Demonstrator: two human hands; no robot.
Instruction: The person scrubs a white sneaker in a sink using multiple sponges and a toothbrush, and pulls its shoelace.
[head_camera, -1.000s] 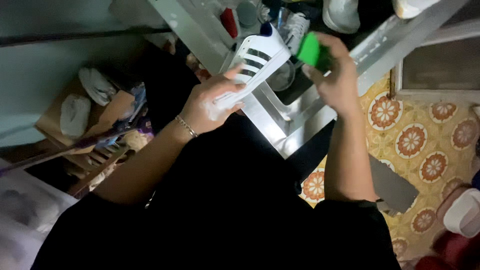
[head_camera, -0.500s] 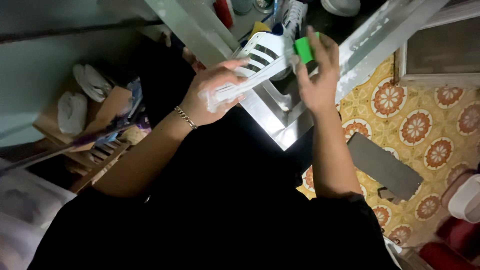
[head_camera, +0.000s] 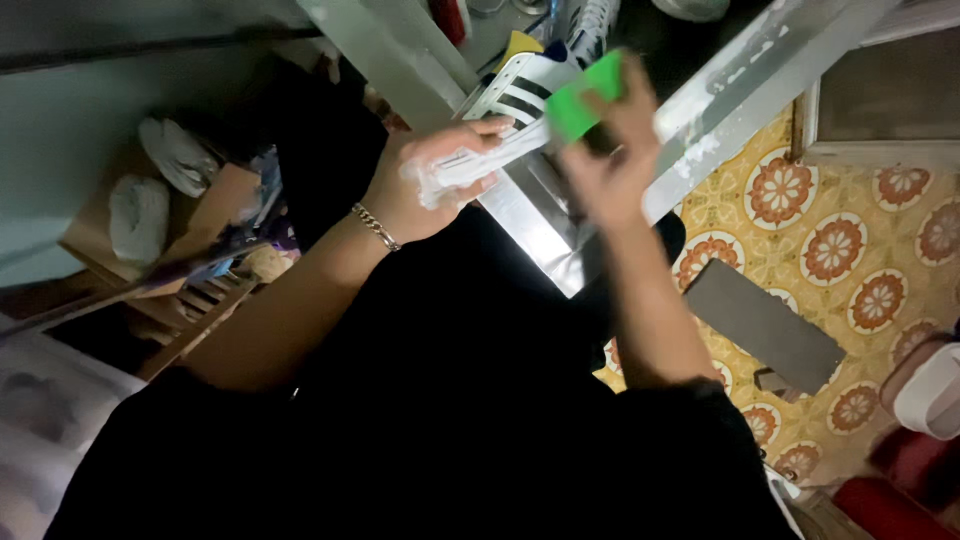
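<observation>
Left hand (head_camera: 425, 185) grips the white shoe (head_camera: 510, 105) over the sink (head_camera: 540, 215), right hand (head_camera: 605, 170) pinching the green sponge (head_camera: 585, 95) against its upper.

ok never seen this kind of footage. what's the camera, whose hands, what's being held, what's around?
There is one view, from a camera worn on a person's head and looking down, so both arms belong to the wearer; there is no machine.

The left hand, with a chain bracelet on its wrist, grips a white sneaker with black stripes by the sole edge. The right hand holds a green block, probably a sponge or brush, against the shoe; it is blurred.

They work over a metal sink. Another white shoe lies further in. On the right is a patterned tile floor with a grey slab on it. On the left is a wooden shelf with white cloths.
</observation>
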